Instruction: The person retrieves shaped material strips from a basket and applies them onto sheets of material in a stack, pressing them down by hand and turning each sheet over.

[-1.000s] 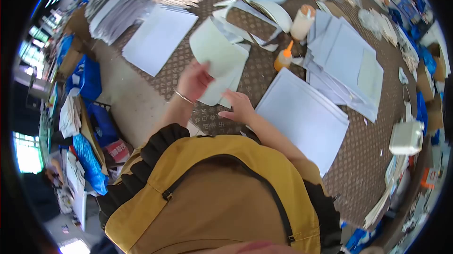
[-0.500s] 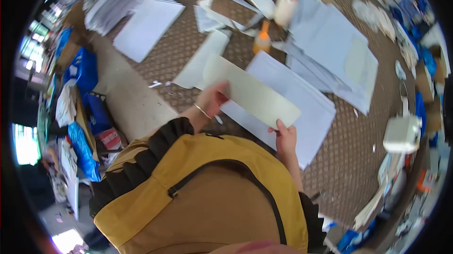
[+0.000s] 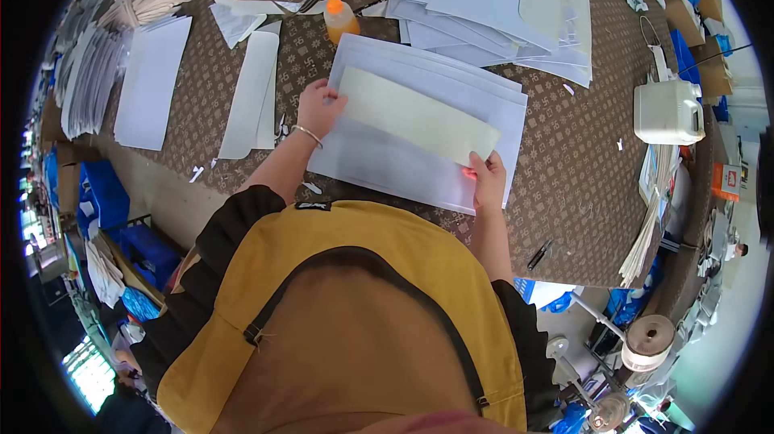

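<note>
Two hands hold or touch a long cream strip (image 3: 415, 116) in the head view, above a stack of large white sheets (image 3: 379, 161) on the near side of the patterned bench (image 3: 576, 176). The right hand (image 3: 486, 170) is closed in a pinch, thumb against fingers, on the strip's near right corner. The left hand (image 3: 321, 103) is half closed at the strip's left end, its thumb at the edge; whether it grips there, I cannot tell. The strip slants across the stack, and contact between them is unclear. More pale strips (image 3: 251, 95) lie to the left, and an orange-nozzled squeeze bottle (image 3: 340, 23) stands just beyond the stack. The step in hand looks like positioning the strip over the sheets; the next move calls for steady, even control of both ends.
</note>
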Demonstrator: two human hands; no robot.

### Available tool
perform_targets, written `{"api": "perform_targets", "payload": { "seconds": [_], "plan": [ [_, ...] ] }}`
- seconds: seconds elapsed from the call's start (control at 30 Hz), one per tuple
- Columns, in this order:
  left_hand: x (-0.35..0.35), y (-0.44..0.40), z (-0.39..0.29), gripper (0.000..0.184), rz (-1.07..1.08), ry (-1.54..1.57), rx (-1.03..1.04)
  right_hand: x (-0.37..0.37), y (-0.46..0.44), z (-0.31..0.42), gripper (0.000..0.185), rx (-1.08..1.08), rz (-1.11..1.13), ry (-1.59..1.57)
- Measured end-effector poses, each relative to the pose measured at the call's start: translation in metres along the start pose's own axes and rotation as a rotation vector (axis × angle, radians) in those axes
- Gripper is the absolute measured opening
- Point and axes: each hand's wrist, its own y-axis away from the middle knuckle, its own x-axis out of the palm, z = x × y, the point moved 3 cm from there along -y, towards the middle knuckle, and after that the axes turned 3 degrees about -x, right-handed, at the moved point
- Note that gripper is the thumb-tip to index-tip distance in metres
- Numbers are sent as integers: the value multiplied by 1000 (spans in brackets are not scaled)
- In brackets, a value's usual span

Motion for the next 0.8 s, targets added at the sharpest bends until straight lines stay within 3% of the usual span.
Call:
{"api": "perform_targets", "payload": {
  "seconds": [0.13, 0.23, 0.4, 0.8],
  "plan": [
    [-1, -14, -16, 22, -141, -134, 82, 1, -15, 10, 11, -65, -73, 96],
    [-2, -20, -45, 25, 222, 16, -154, -6, -30, 22, 12, -98, -167, 54],
    [22, -28, -34, 27, 190, 75, -103, -19, -53, 25, 14, -34, -202, 126],
    [34, -37, -25, 28, 285, 106, -211, -15, -66, 25, 16, 84, -263, 144]
  ]
}}
